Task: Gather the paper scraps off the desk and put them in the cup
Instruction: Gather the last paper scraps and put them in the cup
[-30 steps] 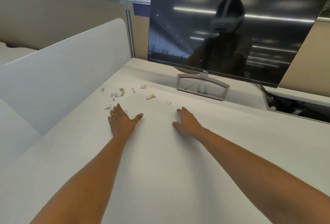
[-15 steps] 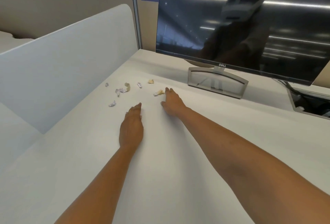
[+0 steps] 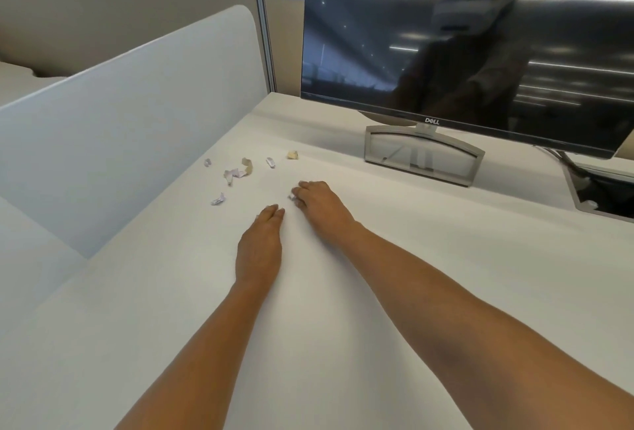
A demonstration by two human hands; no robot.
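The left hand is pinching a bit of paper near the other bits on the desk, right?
Not quite. It is the right hand that pinches the scrap; the left hand lies flat on the desk. The head view shows it. The other scraps do lie nearby on the desk.
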